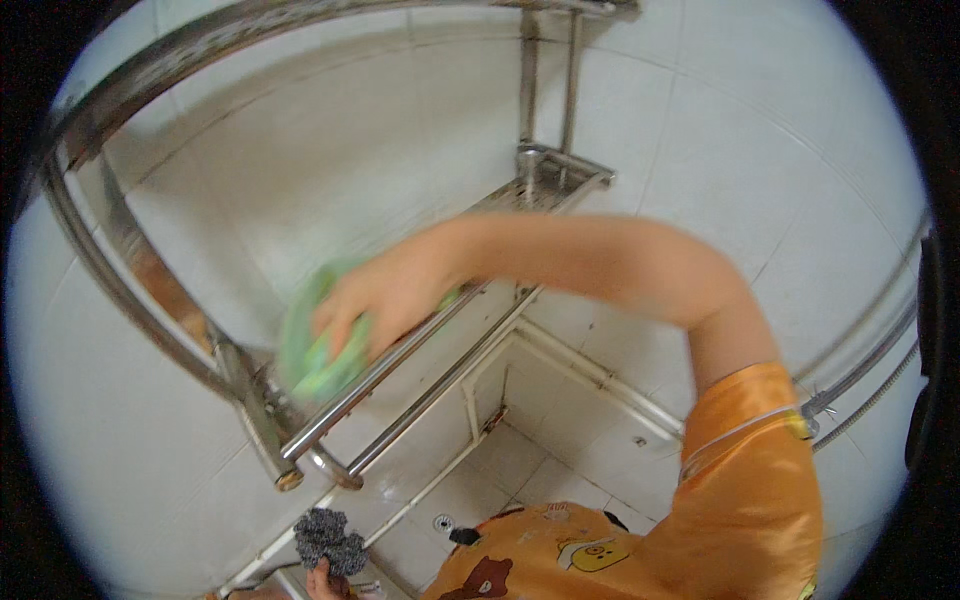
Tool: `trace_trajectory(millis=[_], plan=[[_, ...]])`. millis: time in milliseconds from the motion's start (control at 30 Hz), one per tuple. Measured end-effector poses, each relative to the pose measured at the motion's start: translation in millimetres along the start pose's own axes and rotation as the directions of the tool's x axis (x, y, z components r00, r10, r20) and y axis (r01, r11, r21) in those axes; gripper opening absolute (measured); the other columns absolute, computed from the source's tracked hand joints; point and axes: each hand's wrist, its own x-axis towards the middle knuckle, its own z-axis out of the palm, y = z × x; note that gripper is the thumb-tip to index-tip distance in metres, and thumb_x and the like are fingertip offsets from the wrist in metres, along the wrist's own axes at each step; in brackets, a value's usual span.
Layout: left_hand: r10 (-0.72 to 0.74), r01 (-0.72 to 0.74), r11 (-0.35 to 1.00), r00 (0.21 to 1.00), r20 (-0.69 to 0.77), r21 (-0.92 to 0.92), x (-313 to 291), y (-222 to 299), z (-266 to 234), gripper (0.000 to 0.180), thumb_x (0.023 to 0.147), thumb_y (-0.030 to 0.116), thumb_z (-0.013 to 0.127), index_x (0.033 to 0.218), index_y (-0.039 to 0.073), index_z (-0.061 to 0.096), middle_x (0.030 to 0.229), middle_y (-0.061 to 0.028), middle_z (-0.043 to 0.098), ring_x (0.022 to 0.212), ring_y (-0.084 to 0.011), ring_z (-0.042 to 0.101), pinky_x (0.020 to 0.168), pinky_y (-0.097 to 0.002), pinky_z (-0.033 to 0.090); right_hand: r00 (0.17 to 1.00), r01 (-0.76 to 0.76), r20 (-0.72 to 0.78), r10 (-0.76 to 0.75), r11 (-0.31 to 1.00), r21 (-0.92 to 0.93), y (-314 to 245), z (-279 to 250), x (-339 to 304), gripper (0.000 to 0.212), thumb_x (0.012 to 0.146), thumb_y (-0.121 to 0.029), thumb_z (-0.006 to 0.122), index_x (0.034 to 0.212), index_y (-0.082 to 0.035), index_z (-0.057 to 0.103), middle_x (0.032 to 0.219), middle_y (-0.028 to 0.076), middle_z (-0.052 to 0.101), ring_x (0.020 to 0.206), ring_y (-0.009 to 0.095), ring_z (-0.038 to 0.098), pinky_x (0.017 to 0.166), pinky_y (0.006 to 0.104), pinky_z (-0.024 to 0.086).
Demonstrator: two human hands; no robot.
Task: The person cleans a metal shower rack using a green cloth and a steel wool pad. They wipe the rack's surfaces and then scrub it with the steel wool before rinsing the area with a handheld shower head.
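My right hand point(385, 295) reaches across from the right and is closed on a light green cloth point(315, 300), pressing it onto the lower shelf of a metal wall rack point(545, 185) near its left end. Hand and cloth are slightly blurred. Part of the shelf surface lies hidden under the cloth and my arm. Low in the view, my left hand point(322, 582) pinches a dark grey, curly scouring pad point(330, 540) below the rack's front rails. Only some fingers of that hand show.
The rack's upper shelf point(250, 22) curves overhead, joined by side posts. White tiled walls point(690, 130) stand behind it. White pipes point(600, 375) run along the wall below. A metal hose point(870, 390) hangs at the right, and a floor drain point(443, 522) sits low down.
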Motion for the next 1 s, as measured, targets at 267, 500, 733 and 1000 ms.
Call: trace_trajectory(millis=[267,500,733,1000], plan=[[-0.030,0.012,0.993,0.988,0.151,0.118,7.0,-3.2,-9.5,0.014,0.082,0.017,0.061,0.073,0.007,0.060,0.059,0.0065,0.045,0.050,-0.0041,0.033,0.046,-0.0221,0.023,0.971,-0.214,-0.090,0.221,0.974,0.076,27.0,-5.7,-60.7,0.036,0.082,-0.007,0.054,0.117,-0.005,0.046,0.113,0.012,0.051,0.108,0.024,0.046,0.092,0.0326,0.036],[0.007,-0.011,1.000,0.990,0.139,0.024,-7.5,1.7,8.1,0.016,0.084,0.018,0.059,0.082,0.003,0.062,0.069,0.0022,0.052,0.057,-0.0070,0.040,0.051,-0.0222,0.030,0.696,-0.679,-0.324,0.640,0.734,-0.008,46.3,-29.0,-152.4,0.041,0.081,-0.004,0.052,0.121,-0.005,0.044,0.120,0.014,0.046,0.113,0.028,0.043,0.097,0.0362,0.033],[-0.069,0.043,0.991,0.974,0.215,0.124,21.7,-21.5,-37.3,0.022,0.085,0.020,0.056,0.089,0.000,0.063,0.078,0.0003,0.054,0.064,-0.0112,0.047,0.054,-0.0245,0.037,0.953,-0.277,-0.153,0.260,0.956,-0.099,33.0,-11.6,-72.3,0.038,0.079,-0.001,0.047,0.117,-0.002,0.043,0.119,0.015,0.043,0.115,0.029,0.041,0.096,0.0356,0.033],[-0.026,0.017,0.998,0.988,0.151,0.060,3.0,-10.5,-14.1,0.020,0.085,0.021,0.057,0.085,0.002,0.062,0.072,0.0030,0.051,0.059,-0.0087,0.042,0.051,-0.0231,0.032,0.738,-0.610,-0.334,0.586,0.791,0.040,46.2,-21.2,-122.8,0.044,0.075,-0.007,0.050,0.118,-0.003,0.047,0.126,0.019,0.045,0.115,0.032,0.044,0.094,0.0373,0.036]])
